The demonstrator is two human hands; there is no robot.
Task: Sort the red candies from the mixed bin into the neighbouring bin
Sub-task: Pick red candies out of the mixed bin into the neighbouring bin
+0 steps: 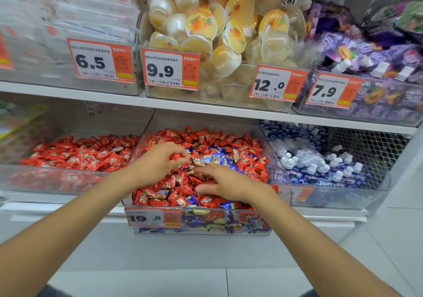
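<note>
The mixed bin [280, 163] is a clear plastic bin on the lower shelf, heaped with red candies [229, 138] and blue-and-yellow candies [217, 158]. To its left stands the neighbouring bin [57, 180], filled with red candies [75, 153]. My left hand [158, 161] is over the left part of the mixed bin, fingers curled around red candies [176, 157]. My right hand [225, 181] lies flat on the heap in the middle of the mixed bin, fingers spread, with nothing gripped that I can see.
A price tag reading 19.8 [153, 217] is on the mixed bin's front. A bin of blue pouches with white caps [320, 166] stands to the right. The upper shelf [114, 95] carries jelly cups [217, 28], purple pouches [370, 47] and white packs.
</note>
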